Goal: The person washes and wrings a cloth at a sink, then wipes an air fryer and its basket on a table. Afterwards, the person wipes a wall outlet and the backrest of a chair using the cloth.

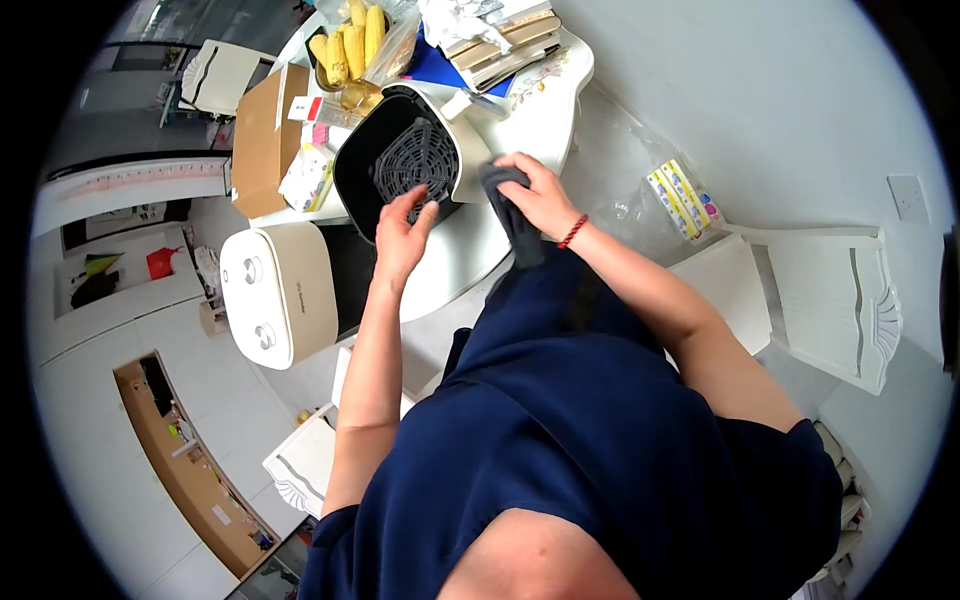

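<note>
My right hand (540,198), with a red bracelet at the wrist, grips a dark grey cloth (515,215) that hangs down beside the table's edge. My left hand (403,238) is at the near edge of the black air fryer basket (365,165), its fingers apart and nothing in them. Inside the basket lies a black round grate (415,158) with a web pattern. The cream front of the basket faces right, close to the cloth. At the left stands the white air fryer body (280,290) with two knobs, tilted in view.
Corn cobs (350,45) lie in a container at the back of the white table (545,115), near a stack of books (505,50). A cardboard box (268,140) stands at the left. White chairs (825,300) and a tissue pack (683,200) are at the right.
</note>
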`<move>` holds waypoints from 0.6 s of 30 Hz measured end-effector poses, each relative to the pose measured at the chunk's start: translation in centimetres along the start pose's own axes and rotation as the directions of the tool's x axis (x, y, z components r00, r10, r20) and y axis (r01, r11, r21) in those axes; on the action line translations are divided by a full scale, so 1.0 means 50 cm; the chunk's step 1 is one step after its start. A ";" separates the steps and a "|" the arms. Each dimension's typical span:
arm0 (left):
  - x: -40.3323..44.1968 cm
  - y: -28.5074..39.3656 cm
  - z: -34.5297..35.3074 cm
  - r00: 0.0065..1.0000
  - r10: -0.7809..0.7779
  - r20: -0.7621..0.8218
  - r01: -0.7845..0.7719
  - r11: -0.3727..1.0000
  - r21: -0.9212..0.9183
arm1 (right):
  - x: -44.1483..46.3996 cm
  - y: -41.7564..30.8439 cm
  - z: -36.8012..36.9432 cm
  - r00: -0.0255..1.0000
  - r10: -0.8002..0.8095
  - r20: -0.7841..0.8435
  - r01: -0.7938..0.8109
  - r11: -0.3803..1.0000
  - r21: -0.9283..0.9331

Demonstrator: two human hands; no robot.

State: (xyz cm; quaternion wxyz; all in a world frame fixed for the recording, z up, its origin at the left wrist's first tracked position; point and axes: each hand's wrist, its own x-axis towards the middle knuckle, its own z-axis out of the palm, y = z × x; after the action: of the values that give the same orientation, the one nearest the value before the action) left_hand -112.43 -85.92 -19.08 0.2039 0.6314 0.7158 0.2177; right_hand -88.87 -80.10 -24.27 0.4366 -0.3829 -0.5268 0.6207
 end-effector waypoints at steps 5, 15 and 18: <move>-0.020 -0.011 0.054 0.997 0.014 -0.072 -0.017 0.999 -0.039 | 0.018 0.024 0.056 0.906 -0.387 0.173 0.424 0.826 -0.370; -0.012 -0.024 0.065 0.984 -0.019 -0.177 0.007 0.998 -0.069 | -0.041 0.134 0.093 0.816 0.102 0.569 0.439 0.531 -0.725; -0.015 -0.029 0.064 0.984 -0.023 -0.179 0.010 0.997 -0.072 | -0.039 0.115 0.083 0.560 0.229 0.796 0.450 0.723 -0.524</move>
State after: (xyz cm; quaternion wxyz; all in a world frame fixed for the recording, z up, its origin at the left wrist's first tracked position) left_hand -111.71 -86.64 -22.51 0.1626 0.5955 0.7283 0.2974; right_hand -92.91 -83.64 -29.29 0.0093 -0.1433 -0.8794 0.4540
